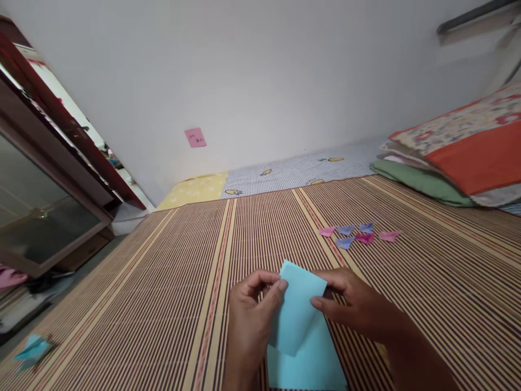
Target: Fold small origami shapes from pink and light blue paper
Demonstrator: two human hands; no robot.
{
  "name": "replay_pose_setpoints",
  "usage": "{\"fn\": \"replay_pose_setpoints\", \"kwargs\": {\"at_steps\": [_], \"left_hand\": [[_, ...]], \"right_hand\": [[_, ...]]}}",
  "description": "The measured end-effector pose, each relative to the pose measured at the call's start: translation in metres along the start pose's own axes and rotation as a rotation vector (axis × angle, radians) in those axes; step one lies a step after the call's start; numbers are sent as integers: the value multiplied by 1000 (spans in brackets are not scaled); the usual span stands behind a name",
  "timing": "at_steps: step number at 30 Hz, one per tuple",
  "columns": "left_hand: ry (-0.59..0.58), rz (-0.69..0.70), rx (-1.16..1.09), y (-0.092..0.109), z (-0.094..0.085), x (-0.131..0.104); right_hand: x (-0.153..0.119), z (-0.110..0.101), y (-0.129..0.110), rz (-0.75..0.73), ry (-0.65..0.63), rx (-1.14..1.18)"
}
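Observation:
A light blue sheet of paper [299, 304] is held up between my two hands, tilted. My left hand [254, 312] pinches its left edge between thumb and fingers. On the opposite edge, my right hand [354, 304] grips the paper with its thumb in front and the fingers behind. Below it lies more light blue paper [309, 366] on the striped mat [175, 304]; whether the two are separate sheets I cannot tell. Several small folded paper pieces in pink [326, 232], blue [345, 242] and magenta [365, 238] rest on the mat beyond my right hand.
A folded light blue paper piece [33, 350] sits at the mat's far left. Folded bedding [480, 157] is stacked at the right. A pink note [196, 137] is stuck on the white wall [260, 70]. A glass-panelled cabinet [44, 212] stands at the left.

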State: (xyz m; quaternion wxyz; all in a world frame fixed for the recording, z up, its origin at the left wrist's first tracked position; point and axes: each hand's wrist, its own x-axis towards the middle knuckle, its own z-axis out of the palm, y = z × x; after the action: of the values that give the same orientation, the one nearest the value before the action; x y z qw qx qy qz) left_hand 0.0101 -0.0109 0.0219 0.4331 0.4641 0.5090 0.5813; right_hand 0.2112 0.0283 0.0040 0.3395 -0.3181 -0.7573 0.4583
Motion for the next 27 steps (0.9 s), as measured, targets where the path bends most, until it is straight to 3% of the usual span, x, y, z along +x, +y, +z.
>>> {"fn": "replay_pose_setpoints", "kwargs": {"at_steps": [3,9,19,27], "left_hand": [[74,2,-8,-2,3,0],[79,35,12,-3,4,-1],[144,113,101,-4,10,-5],[151,88,50,-7,11,-3]], "right_hand": [[0,2,-2,16,4,26],[4,7,-1,28,74,110],[6,9,-2,41,76,114],[5,10,-4,47,70,145]]}}
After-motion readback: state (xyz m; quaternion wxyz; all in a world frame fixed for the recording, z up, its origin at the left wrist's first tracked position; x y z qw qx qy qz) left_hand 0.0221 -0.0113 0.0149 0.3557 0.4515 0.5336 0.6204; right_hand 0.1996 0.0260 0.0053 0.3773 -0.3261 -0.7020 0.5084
